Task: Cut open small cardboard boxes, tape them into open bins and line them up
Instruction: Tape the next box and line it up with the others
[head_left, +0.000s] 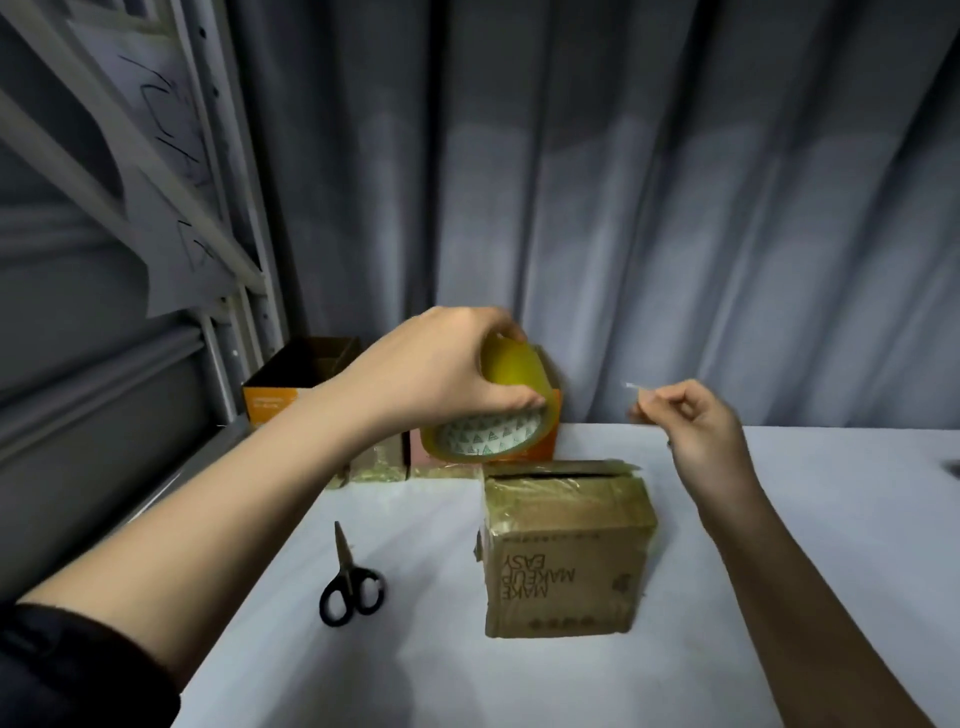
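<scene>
Head view: brown cardboard box (566, 551) stands on the white table (805, 545), right of centre. Print on its near face reads "MAKE MAKEUP EASY", upside down to the camera; a small logo and a row of symbols below it are too small to read. Glossy tape covers its upper face, and a dark slit runs left-right along the far top edge.

Left hand (441, 364) grips a roll of yellowish tape (498, 410) from above, fingers curled over the rim; the roll's hole faces the camera and slightly down, and its inner core carries a repeating triangle pattern. Right hand (696, 421) is raised, thumb and forefinger pinching what seems to be the clear tape end (636, 395); the strip between hand and roll is hard to make out.

Two open orange-sided boxes (301, 379) sit side by side at the table's far edge, the right one mostly hidden behind the roll and hand. Lettering on the left one is blurred.

Black-handled scissors (350, 582) lie closed left of the brown box, blades pointing away from the camera.
</scene>
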